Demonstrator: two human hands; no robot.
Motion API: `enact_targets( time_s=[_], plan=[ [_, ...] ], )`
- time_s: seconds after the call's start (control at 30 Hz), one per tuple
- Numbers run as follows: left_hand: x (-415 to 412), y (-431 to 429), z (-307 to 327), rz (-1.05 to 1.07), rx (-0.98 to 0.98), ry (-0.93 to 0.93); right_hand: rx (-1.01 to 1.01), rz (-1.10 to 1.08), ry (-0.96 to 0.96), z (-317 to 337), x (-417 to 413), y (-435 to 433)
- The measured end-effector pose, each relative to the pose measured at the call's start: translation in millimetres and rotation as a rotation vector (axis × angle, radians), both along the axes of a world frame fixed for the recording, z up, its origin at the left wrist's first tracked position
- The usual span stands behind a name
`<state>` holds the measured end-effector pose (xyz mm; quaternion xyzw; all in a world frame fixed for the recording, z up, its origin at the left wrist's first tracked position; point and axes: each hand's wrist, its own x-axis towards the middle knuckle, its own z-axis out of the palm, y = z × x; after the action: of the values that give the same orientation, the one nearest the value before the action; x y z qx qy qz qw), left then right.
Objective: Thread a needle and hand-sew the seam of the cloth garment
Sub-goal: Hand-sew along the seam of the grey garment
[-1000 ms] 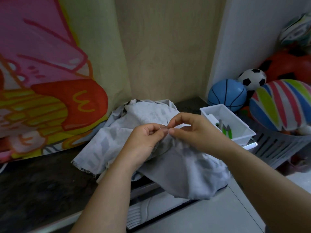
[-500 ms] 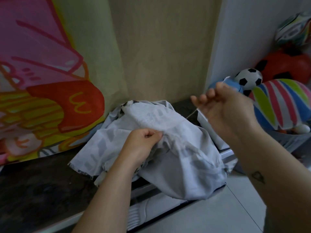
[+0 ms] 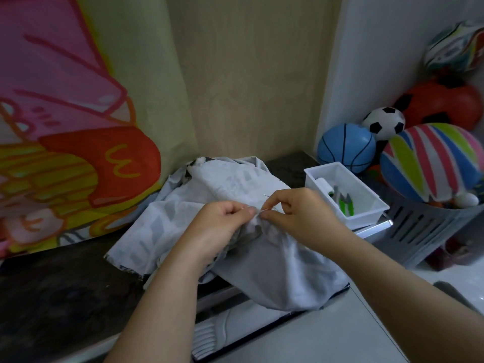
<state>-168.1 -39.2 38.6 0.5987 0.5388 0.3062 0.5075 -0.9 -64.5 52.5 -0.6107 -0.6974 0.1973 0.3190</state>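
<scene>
While the left hand (image 3: 222,224) pinches a fold of the grey cloth (image 3: 277,271) lying on the dark surface (image 3: 52,297), fingers of the right hand (image 3: 301,216) pinch the needle (image 3: 267,199) at that fold.

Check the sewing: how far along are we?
Done: threading, apparently, since the right hand pinches the needle at the cloth. In hand: mid-stitch, with the left hand gripping the cloth beside it. Left: more stitching, extent unclear, then tying off and cutting; the snips lie in the tray.
</scene>
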Motion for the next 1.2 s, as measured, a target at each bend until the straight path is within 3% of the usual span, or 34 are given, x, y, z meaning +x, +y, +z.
enact_targets(
  time_s=[0.1, 0.17, 0.23, 0.33, 0.4, 0.47, 0.53, 0.6, 0.67, 0.77, 0.83, 0.97, 1.07, 1.2],
  plan=[
    [-2.9, 2.8, -2.5, 0.007, -0.025, -0.014, 0.014, 0.036, 0.081, 10.3, 4.9, -1.7],
    [-3.7, 4.2, -3.6, 0.014, -0.043, -0.020, 0.000, 0.056, 0.234, 16.7, 7.1, -2.0],
    [-3.7, 5.1, -4.7, 0.023, -0.048, -0.014, -0.062, 0.095, 0.529, 21.5, 5.4, -2.1],
    [-1.4, 5.8, -6.0, 0.084, -0.046, -0.023, -0.245, 0.245, 1.222, 30.2, -0.1, -1.9],
    [0.1, 5.7, -6.0, 0.139, -0.044, -0.039, -0.434, 0.343, 1.457, 37.8, 4.1, -4.2],
    [0.6, 6.9, -6.2, 0.164, -0.025, -0.021, -0.743, 0.587, 1.558, 38.1, 15.2, -6.8],
    [-0.3, 8.1, -6.1, 0.187, -0.015, -0.027, -0.945, 0.788, 1.339, 34.9, 21.9, -9.6],
    [-1.0, 8.3, -5.4, 0.186, 0.001, -0.025, -0.909, 0.655, 0.890, 29.4, 22.1, -10.7],
    [-0.9, 7.0, -4.3, 0.150, 0.030, -0.020, -0.794, 0.394, 0.637, 25.1, 15.6, -9.2],
    [1.3, 4.6, -2.5, 0.108, 0.058, -0.037, -0.582, 0.128, 0.520, 20.2, 4.0, -7.1],
    [2.6, 2.5, -1.2, 0.079, 0.055, -0.059, -0.490, 0.080, 0.462, 15.5, -3.5, -7.5],
    [1.7, 1.1, -0.6, 0.001, 0.062, -0.041, -0.229, 0.014, 0.149, 7.0, -12.7, -6.8],
    [-0.3, 1.9, -1.3, 0.041, 0.077, -0.034, -0.143, 0.022, 0.170, 4.2, -9.6, -3.0],
    [-2.1, 2.1, -1.6, 0.076, 0.072, -0.003, -0.045, 0.041, 0.467, 11.5, -2.4, -3.2]
  ],
)
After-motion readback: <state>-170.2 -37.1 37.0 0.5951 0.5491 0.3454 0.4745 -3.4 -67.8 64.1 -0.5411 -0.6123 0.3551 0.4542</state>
